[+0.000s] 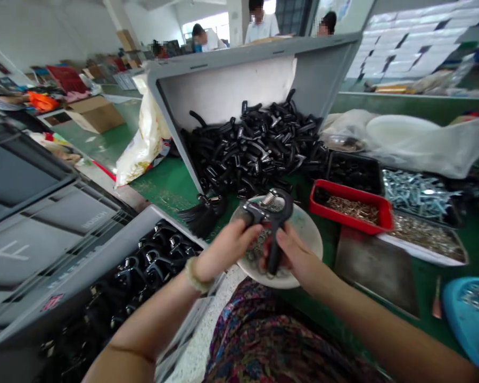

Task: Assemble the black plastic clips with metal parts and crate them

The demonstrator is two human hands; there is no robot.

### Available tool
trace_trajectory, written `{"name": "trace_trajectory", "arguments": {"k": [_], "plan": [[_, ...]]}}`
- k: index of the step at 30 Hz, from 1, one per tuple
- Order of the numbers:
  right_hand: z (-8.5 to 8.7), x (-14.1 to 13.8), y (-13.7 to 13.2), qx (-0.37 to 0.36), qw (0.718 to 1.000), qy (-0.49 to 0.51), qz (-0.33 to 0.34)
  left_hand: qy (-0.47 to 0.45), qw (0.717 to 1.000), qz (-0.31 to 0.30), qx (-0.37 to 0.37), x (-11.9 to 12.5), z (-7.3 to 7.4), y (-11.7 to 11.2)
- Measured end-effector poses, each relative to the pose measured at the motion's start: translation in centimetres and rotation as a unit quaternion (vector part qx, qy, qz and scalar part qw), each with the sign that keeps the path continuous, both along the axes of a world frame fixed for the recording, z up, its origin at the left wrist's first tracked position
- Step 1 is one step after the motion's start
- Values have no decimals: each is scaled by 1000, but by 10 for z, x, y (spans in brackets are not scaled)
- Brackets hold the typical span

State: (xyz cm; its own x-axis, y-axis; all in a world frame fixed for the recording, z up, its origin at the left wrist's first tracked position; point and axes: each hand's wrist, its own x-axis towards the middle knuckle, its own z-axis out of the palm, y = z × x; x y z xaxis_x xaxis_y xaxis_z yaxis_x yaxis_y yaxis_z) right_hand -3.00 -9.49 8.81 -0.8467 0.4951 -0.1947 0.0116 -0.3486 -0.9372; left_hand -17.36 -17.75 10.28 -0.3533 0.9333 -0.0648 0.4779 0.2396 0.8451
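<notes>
In front of me, a black hand grip exerciser (280, 215) with a silver coil spring is held above a white bowl (309, 234). My left hand (235, 239) is closed around its left side near the metal part. Wrapped round the dark handle on the other side is my right hand (293, 250), its fingers partly hidden behind it. Small metal rings (257, 244) lie in the bowl beneath my hands. Just beyond, a heap of black handles (259, 143) spills from a tipped grey crate (223, 66).
To the right stand a red tray (317, 205) of small brass-coloured parts, a tray of silver screws (417, 194) and a blue bowl (455, 314). A grey crate (159, 215) at left holds several assembled grips (151, 263). A metal plate (375, 271) lies on the green table. People work beyond.
</notes>
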Motion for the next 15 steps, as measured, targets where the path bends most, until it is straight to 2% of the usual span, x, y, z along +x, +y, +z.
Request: {"name": "trace_trajectory", "arguments": {"k": [2, 4, 6, 9, 12, 13, 15], "plan": [[6, -57, -17, -56, 996, 33, 67, 85, 995, -18, -48, -61, 24, -20], [6, -105, -29, -92, 992, 18, 83, 160, 980, -26, -116, -112, 37, -30], [-1, -141, -37, -114, 990, -32, 82, 237, 956, -23, -170, -147, 34, -30], [-23, -165, -36, -95, 975, -156, 123, 303, 931, -26, -202, -178, 13, -24], [-48, -166, -25, -45, 973, -202, 102, 246, 944, -16, -220, -199, -5, -22], [-55, -165, -21, -33, 977, -194, 88, 191, 955, -8, -227, -207, -8, -23], [-65, -165, -15, -4, 980, -171, 105, 67, 971, 31, -228, -223, -13, -24]]}}
